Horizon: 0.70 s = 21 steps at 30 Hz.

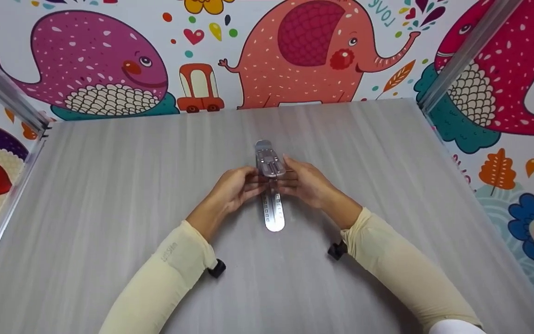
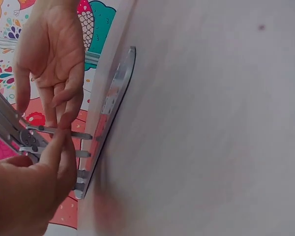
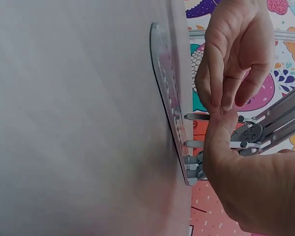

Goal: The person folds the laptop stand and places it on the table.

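Note:
Mid-table lies the long silver base plate [image 1: 274, 220] of a hinged metal device, slotted along its sides and rounded at its near end. Its upper part [image 1: 270, 162] rises over the plate, and thin metal arms [image 2: 81, 136] run between the two in the left wrist view. My left hand [image 1: 237, 185] grips the device from the left, thumb by the upper part and fingers reaching under it. From the right my right hand [image 1: 311, 185] holds it the same way. Both hands' fingertips meet among the arms; some are hidden behind the metal.
The grey wood-grain table [image 1: 132, 162] spreads around the device. Behind it stands a wall printed with cartoon animals [image 1: 308, 55]. Metal rails [image 1: 5, 88] edge the left side, and a metal post [image 1: 471, 55] stands at the right. Black wrist mounts [image 1: 217, 268] hang beneath the sleeves.

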Available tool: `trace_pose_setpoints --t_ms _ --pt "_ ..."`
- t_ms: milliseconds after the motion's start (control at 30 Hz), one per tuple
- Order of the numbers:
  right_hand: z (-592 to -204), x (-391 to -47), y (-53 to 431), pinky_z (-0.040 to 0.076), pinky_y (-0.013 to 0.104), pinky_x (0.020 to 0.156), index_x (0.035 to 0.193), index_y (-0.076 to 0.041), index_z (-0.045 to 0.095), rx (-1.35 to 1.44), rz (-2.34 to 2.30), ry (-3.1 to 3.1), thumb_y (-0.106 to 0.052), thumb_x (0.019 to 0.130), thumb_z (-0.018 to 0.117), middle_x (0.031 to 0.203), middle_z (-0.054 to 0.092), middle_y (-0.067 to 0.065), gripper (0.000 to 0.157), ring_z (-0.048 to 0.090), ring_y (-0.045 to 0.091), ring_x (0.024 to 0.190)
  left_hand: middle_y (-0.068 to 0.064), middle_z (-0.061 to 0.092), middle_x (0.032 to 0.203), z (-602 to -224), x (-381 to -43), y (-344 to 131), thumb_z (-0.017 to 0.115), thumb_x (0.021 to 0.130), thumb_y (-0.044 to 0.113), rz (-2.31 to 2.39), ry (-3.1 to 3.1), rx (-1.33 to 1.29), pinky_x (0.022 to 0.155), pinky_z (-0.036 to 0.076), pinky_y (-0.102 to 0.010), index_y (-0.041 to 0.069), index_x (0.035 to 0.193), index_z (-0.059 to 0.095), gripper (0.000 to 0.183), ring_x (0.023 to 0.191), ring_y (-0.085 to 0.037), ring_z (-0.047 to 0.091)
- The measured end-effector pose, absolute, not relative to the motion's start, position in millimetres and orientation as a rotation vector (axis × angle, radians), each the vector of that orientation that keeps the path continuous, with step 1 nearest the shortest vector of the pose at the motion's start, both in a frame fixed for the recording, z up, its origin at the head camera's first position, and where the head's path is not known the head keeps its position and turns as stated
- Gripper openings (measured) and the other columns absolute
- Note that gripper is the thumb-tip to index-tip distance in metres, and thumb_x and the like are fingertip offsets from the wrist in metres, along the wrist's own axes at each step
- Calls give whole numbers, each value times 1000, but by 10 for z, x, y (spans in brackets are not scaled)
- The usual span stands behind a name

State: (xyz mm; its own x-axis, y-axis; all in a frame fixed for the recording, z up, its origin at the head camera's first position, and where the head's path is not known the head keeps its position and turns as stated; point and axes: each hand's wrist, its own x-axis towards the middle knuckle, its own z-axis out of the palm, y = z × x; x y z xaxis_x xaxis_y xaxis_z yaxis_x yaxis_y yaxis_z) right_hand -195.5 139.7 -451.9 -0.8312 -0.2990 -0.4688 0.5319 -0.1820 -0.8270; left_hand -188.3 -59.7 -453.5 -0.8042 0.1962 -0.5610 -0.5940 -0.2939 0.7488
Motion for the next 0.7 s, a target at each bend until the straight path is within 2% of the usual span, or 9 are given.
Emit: trace_pose_setpoints --t_ms 133,233,333,400,533,633,700 --pt "-4517 -2011 1381 53 40 103 130 4 58 257 -2061 1575 -29 106 53 102 73 8 41 70 20 98 -13 70 104 -4551 -1957 -589 47 107 24 2144 1498 -508 95 58 -37 -4 119 60 33 95 -21 72" --pt "-4518 -2038 1371 55 34 94 120 3 66 231 -2078 1624 -19 103 58 97 76 5 29 72 16 95 -12 69 102 -4569 -1987 -570 55 105 26 2191 1516 -493 91 60 -35 -5 121 62 36 91 -19 72" --pt "-4529 -2053 1356 57 29 84 108 0 71 228 -2084 1660 -10 97 63 92 77 3 17 72 15 89 -10 70 100 -4592 -2001 -542 63 101 19 2241 1538 -466 86 60 -30 -9 122 63 34 87 -16 71" --pt "-4540 -2057 1349 58 29 81 107 2 71 232 -2085 1658 -6 95 65 90 77 3 15 72 14 86 -9 70 98 -4606 -2003 -522 65 99 11 2263 1553 -453 81 61 -27 -10 120 64 30 85 -14 70" --pt "-4567 -2057 1343 60 28 78 121 9 64 264 -2081 1649 2 92 67 91 76 5 29 73 14 84 -10 69 100 -4632 -1994 -502 66 95 0 2257 1587 -451 77 61 -26 -10 119 61 27 86 -14 70" --pt "-4591 -2055 1347 61 27 77 129 12 59 270 -2060 1672 5 91 67 94 75 6 40 73 14 82 -14 68 111 -4645 -1983 -501 66 94 -1 2216 1616 -438 82 61 -29 -10 125 58 33 93 -16 70" --pt "-4608 -2052 1349 61 27 77 130 13 58 255 -2020 1711 5 90 67 95 75 7 42 72 14 82 -16 67 117 -4652 -1973 -505 65 95 -1 2158 1659 -417 84 61 -31 -11 128 58 36 97 -18 70"
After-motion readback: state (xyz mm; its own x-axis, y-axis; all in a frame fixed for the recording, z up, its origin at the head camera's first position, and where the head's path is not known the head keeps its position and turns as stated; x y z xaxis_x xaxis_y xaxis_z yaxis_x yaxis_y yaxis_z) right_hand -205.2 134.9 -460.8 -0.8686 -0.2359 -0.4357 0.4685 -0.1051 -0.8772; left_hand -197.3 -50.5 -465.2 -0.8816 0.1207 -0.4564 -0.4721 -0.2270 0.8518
